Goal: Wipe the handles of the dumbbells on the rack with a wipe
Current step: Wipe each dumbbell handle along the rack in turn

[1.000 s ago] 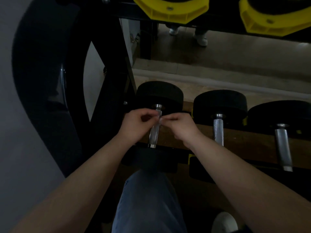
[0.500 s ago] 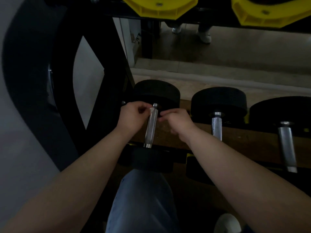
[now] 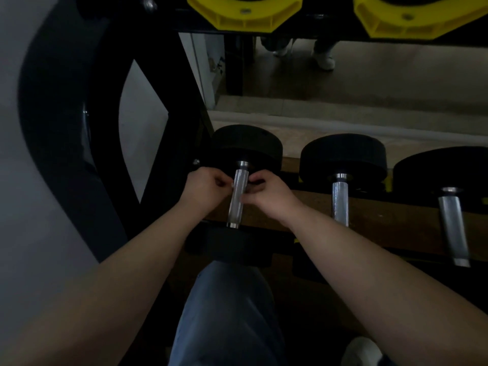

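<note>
Three black dumbbells lie side by side on the rack shelf (image 3: 383,220), steel handles pointing toward me. My left hand (image 3: 206,188) and my right hand (image 3: 269,196) flank the upper part of the leftmost handle (image 3: 237,207), fingers curled in toward it. At my left fingertips, against the handle, shows a small pale bit of the wipe (image 3: 232,184); the rest is lost in the dark. My right fingers pinch inward at the handle's other side. The middle handle (image 3: 340,202) and the right handle (image 3: 453,225) are bare.
The rack's black side frame (image 3: 184,114) rises just left of my hands. Yellow dumbbell cradles (image 3: 245,11) hang on the tier above. My knee in jeans (image 3: 227,313) is under the shelf's front edge. A mirror (image 3: 369,83) behind reflects floor and shoes.
My hands, pinched together over the leftmost handle a second ago, have parted to either side of it. The right hand has since shifted slightly closer to the handle.
</note>
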